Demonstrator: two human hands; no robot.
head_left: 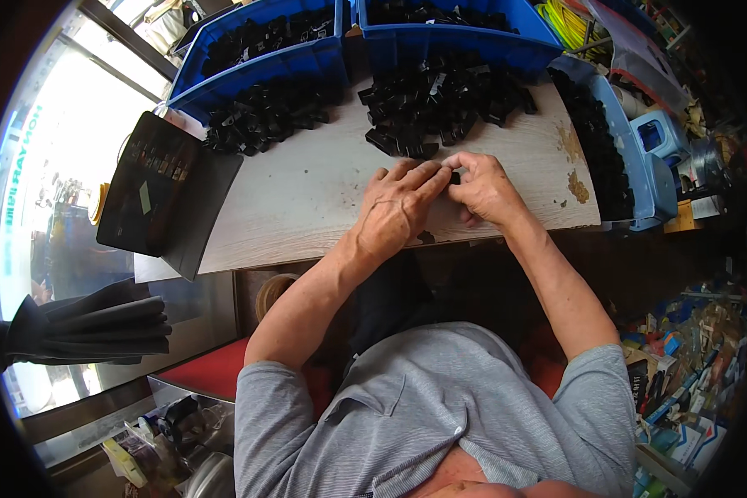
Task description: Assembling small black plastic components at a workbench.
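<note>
Both my hands meet over the near part of a pale wood-grain table [299, 195]. My left hand [397, 207] lies palm down, its fingers closed around something mostly hidden beneath them. Beside it, my right hand [483, 189] pinches with thumb and forefinger at a small black part [455, 178], of which only a bit shows between the hands. Just beyond my fingers spreads a heap of small black plastic parts [440, 100]. A second heap of similar black parts [266, 116] lies farther left.
Two blue bins [461, 37] of black parts stand at the back. A tablet in a dark case [153, 187] leans at the left. A lighter blue bin [627, 149] flanks the table's right edge. Cluttered tools and packages [689, 390] fill the lower right.
</note>
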